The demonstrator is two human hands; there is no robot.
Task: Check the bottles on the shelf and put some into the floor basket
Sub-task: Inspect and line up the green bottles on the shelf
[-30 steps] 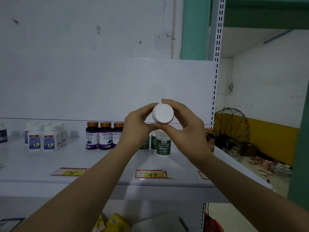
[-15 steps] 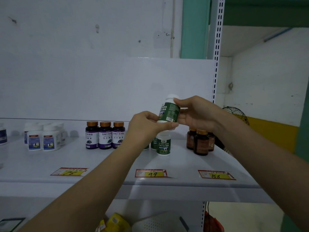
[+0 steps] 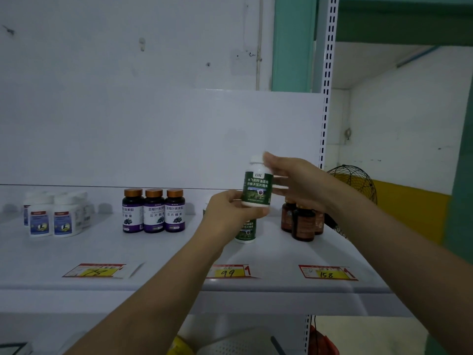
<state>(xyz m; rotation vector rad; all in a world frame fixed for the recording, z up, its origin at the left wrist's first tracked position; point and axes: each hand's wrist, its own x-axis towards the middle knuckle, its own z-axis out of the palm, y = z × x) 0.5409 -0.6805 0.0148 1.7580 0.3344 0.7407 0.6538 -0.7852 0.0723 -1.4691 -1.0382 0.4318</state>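
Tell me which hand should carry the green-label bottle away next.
Probably the left hand: its fingers wrap the bottle at its base from below, while the right hand only holds it near the cap.

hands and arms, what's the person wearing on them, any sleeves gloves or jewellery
Nothing shows on them. The left hand and right hand are ungloved, with no ring in sight, though the right one is motion-blurred. The left forearm and right forearm are bare to the frame's edge: no sleeve, watch or bracelet in view.
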